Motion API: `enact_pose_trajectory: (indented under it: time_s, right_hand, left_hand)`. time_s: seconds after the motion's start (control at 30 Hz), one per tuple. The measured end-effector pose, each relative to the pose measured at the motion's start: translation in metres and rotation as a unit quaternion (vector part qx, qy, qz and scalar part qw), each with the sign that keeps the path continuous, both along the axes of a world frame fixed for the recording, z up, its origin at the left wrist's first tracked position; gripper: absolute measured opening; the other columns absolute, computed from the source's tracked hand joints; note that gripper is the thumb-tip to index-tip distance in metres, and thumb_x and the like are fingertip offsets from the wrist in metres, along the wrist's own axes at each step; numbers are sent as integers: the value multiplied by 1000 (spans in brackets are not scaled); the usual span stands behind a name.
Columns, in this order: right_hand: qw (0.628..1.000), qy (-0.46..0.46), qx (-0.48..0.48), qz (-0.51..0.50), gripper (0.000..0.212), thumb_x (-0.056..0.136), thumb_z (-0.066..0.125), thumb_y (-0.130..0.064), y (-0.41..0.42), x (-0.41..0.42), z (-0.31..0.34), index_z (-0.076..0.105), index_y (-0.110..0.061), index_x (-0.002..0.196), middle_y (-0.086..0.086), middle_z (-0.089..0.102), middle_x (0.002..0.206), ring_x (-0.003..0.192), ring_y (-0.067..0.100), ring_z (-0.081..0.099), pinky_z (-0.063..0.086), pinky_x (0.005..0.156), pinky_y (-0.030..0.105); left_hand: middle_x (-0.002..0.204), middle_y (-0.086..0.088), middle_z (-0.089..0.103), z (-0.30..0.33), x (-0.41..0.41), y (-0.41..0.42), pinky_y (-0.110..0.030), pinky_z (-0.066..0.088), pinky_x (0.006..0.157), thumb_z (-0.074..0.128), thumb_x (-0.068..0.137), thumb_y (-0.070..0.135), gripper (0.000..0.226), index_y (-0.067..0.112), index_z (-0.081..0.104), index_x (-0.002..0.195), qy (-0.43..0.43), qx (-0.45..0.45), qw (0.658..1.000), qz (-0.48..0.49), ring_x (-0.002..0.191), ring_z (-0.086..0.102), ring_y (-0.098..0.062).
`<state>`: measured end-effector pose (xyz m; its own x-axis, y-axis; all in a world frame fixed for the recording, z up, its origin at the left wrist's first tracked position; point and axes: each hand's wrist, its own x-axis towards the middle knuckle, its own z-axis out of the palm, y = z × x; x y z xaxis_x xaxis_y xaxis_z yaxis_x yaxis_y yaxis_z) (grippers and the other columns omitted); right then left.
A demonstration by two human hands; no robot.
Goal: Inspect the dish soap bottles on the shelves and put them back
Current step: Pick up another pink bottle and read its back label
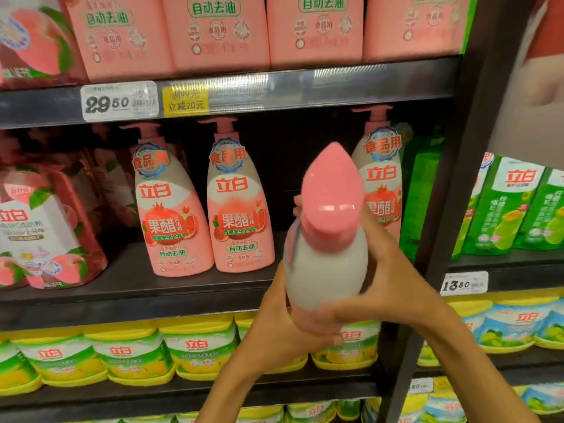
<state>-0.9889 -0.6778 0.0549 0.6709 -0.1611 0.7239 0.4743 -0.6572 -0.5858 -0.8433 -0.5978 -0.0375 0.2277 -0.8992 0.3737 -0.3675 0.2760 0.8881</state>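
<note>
While both hands grip pump bottle point(326, 264), three shelved bottles point(241, 209) behind.

Bright, even store light falls from overhead. Glare streaks the shelf rail point(305, 83) above the held bottle point(326, 254). The shelf recess behind it lies in shadow. Edges bend and smear; the upper-right corner is motion-blurred.

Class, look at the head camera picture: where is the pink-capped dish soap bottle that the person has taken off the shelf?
The pink-capped bottle is centre-right, held in both hands before the middle shelf's gap between two standing pink bottles.
</note>
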Motion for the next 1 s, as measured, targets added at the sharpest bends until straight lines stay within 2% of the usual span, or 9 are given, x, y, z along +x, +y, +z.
enact_pose_trajectory:
  time_s: [0.1,0.23,0.33,0.4,0.53,0.67,0.73,0.87,1.0]
  right_hand:
    - [999,23,28,-35,74,63,78,-30,-10,12,7,43,-31,128,-30,56,119,113,-2,57,48,87,13]
    - [984,-36,165,-61,56,61,75,-36,-12,24,-2,54,-30,113,-21,70,101,96,3,68,54,76,19]
    - [965,-56,247,-65,54,59,75,-39,-14,31,-10,58,-29,109,-12,74,97,92,11,71,56,73,24]
    - [962,-44,264,-48,56,58,75,-38,-13,33,-11,59,-27,111,-9,74,96,90,12,71,57,72,26]
    - [952,-8,302,47,77,50,88,-55,-12,37,-10,63,-20,114,0,74,100,92,18,71,57,74,33]
    - [926,-11,369,80,91,41,88,-62,-16,41,-7,62,-16,115,11,70,108,100,30,65,51,93,50]
    - [932,-23,358,59,89,50,85,-62,-18,36,-1,56,-17,120,5,71,110,101,23,67,55,89,42]
    - [952,14,304,-32,65,73,72,-46,-9,27,3,50,-24,130,0,70,118,103,18,70,57,78,31]
    - [957,-25,278,-81,51,74,74,-30,-1,33,3,56,-20,121,-2,74,107,90,16,74,58,68,24]
  left_hand:
    - [110,11,69,-8,-2,2,-15,53,73,87,46,18,87,14,53,126,61,7,998,-17,101,65,-5]
    - [112,6,69,-10,-4,7,-22,55,75,89,40,45,101,27,47,130,136,34,990,-19,103,66,-9]
    - [97,4,75,-1,2,7,-17,55,71,73,65,64,71,21,53,118,271,34,962,-1,94,70,-4]
    - [118,-4,70,3,10,5,-26,55,87,62,64,76,81,18,59,121,315,45,948,-8,113,63,-15]
    - [111,2,73,1,15,5,-35,53,93,47,77,63,51,32,72,109,335,117,933,-61,109,66,-17]
    - [90,10,76,-5,11,5,-17,55,70,67,46,81,64,37,77,92,300,100,945,-82,88,71,-4]
    - [93,5,76,-1,6,9,-18,56,67,76,34,79,72,34,78,90,312,74,943,-85,88,72,-8]
    - [108,-4,73,8,-1,5,-26,57,71,83,34,72,109,19,54,125,320,-7,947,9,97,71,-19]
    - [100,8,74,13,-8,1,-22,57,66,80,33,75,91,33,54,110,273,-50,960,42,92,72,-13]
